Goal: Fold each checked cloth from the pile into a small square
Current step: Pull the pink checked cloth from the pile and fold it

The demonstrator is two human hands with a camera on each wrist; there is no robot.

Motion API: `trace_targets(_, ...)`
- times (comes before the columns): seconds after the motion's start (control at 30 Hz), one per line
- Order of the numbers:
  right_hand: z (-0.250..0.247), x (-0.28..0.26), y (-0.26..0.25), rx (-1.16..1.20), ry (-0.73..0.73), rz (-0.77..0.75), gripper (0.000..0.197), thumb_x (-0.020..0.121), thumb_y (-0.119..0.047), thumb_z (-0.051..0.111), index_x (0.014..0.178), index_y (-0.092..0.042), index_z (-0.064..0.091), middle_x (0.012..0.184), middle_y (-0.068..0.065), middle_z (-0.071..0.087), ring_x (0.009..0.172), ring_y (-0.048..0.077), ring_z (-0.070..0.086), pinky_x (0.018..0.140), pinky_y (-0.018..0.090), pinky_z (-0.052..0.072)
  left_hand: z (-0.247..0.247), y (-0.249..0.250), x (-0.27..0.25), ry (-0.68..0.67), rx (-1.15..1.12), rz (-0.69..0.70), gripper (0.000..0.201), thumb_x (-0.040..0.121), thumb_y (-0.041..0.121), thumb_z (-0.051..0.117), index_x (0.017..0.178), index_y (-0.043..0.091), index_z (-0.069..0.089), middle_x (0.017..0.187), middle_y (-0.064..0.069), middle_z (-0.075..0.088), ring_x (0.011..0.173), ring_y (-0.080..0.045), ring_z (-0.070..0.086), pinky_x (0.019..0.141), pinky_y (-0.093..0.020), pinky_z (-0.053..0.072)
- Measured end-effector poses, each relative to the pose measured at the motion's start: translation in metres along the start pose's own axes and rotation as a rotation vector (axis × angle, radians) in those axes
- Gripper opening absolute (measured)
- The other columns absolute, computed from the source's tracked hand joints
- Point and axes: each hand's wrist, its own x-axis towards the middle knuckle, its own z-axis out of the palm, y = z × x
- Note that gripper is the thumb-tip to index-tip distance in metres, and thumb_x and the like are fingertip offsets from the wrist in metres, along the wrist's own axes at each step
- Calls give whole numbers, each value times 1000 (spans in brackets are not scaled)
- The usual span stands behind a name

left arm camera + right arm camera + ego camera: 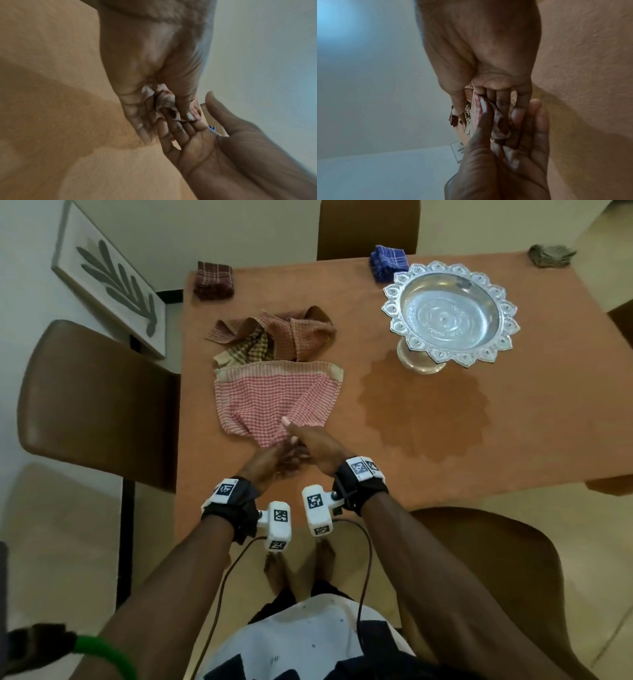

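Note:
A red-and-white checked cloth (274, 395) lies partly folded on the orange table (428, 412), its near corners drawn together toward me. My left hand (282, 457) pinches those gathered corners between thumb and fingers; in the left wrist view the bunched cloth (167, 101) sits in that pinch. My right hand (292, 437) meets it from the right with straight fingers (499, 100) laid against the cloth and the thumb held apart. Behind lies the pile of brown and olive checked cloths (274, 337).
A folded maroon cloth (214, 280) and a folded blue cloth (388, 263) sit at the table's far edge. A silver pedestal bowl (448, 313) stands at the right, a grey rag (549, 254) at the far right corner. Brown chairs (92, 402) surround the table.

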Motion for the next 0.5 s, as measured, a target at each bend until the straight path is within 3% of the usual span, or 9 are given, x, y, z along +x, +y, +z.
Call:
trace_targets(0.07,-2,3,-5,-45,-28,22,34,90,-40,69,92,-6,65,94,12,70,90,25,68,72,32,56,-9,2,-1,80,-51,79,24,95,20,63,116,9,69,109,-7,75,109,-26,69,92,-36,55)
trace_targets(0.13,-6,5,-9,-109,-30,50,43,88,-44,69,95,-2,70,97,14,74,95,28,70,74,33,55,-17,4,-4,115,-57,111,17,91,11,68,106,7,72,106,-8,75,106,-24,70,92,-36,56)
trace_targets(0.2,-11,4,-14,-209,-52,106,62,84,-60,67,100,0,72,96,14,76,92,28,72,73,32,55,-26,3,-7,188,-68,101,9,89,8,69,95,2,72,106,-14,73,105,-26,68,86,-33,59)
trace_targets(0.27,-19,8,-21,-279,-29,139,69,82,-66,63,105,-1,71,95,12,76,85,27,72,68,30,55,-38,-1,-10,267,-78,79,18,91,4,67,104,-8,67,114,-22,68,102,-29,66,74,-26,60)
trace_targets(0.37,-43,36,-28,-244,279,78,64,81,-57,71,106,1,65,99,15,73,76,30,71,58,31,54,-56,-6,-24,280,-41,46,28,94,6,62,119,-8,63,114,-22,67,91,-26,68,68,-23,60)
trace_targets(0.43,-60,61,-27,-291,432,48,63,75,-56,73,106,-1,66,98,17,72,82,35,71,70,44,60,-70,-11,-34,277,-29,46,27,95,11,62,119,-2,64,112,-18,70,90,-22,69,73,-25,60)
trace_targets(0.5,-67,82,-27,-303,479,12,59,76,-52,72,108,-3,67,95,15,72,86,36,71,80,50,59,-85,-16,-43,280,-47,43,30,96,17,61,122,2,64,115,-14,71,98,-21,70,82,-29,57)
